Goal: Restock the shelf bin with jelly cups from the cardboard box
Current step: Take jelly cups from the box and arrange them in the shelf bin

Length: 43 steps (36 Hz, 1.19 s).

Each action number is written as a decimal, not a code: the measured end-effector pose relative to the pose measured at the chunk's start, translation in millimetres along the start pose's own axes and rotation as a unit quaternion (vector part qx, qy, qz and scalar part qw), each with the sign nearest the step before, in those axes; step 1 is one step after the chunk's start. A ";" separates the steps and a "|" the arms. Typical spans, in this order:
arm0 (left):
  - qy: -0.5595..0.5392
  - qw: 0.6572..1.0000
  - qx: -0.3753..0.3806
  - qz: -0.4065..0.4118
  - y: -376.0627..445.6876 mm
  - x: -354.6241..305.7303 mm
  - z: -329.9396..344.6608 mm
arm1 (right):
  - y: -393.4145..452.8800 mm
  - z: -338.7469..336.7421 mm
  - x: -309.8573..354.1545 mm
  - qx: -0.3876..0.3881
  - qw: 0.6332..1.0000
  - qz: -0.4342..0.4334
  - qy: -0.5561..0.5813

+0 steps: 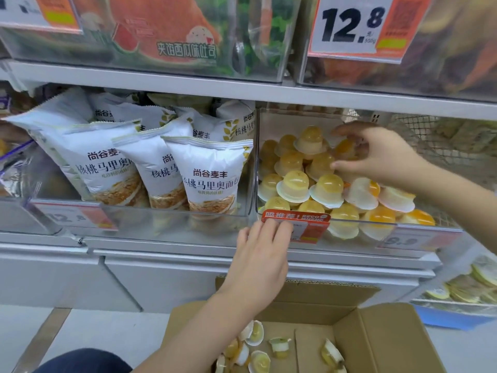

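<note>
A clear shelf bin point(360, 224) on the middle shelf holds a pile of yellow jelly cups point(298, 181). My right hand point(376, 154) reaches into the bin from the right, its fingers and thumb curled around a jelly cup point(345, 150) at the top of the pile. My left hand point(258, 254) rests with straight fingers on the bin's front rim, beside a red label point(309, 224). Below, an open cardboard box point(376, 337) holds several loose jelly cups point(255, 343) on its bottom.
White bread packets point(204, 173) fill the neighbouring bin to the left. Above is a shelf point(242, 90) with clear bins and a 12.8 price tag point(349, 25). A wire basket point(443, 146) is to the right. More goods lie at the lower right point(470, 286).
</note>
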<state>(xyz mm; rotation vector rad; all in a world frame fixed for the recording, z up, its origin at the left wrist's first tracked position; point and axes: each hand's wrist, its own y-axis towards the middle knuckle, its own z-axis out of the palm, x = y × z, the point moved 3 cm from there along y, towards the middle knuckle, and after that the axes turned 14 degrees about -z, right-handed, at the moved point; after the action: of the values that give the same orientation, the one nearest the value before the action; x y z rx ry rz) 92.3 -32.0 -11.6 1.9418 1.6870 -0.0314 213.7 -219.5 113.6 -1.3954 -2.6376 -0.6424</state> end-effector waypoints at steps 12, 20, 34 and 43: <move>-0.011 0.987 0.150 -0.059 -52.2 -4.6 23.6 | -213.6 64.9 31.5 -0.010 0.987 0.001 0.160; 0.056 0.938 0.309 -0.146 -144.1 19.7 83.7 | -293.4 168.1 5.4 0.227 0.940 0.162 0.194; 0.151 0.822 0.504 -0.216 -200.0 100.3 166.3 | -337.4 307.9 -20.0 0.417 0.847 0.258 0.207; 0.112 0.797 0.475 -0.357 -184.6 88.9 233.8 | -307.4 389.6 -10.6 0.353 0.842 0.324 0.247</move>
<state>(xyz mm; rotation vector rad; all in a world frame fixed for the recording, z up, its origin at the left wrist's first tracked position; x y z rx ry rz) 19.7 -40.9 -313.7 1.7550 2.8307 -1.1789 16.5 -222.3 -341.9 -1.4546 -1.5677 0.0704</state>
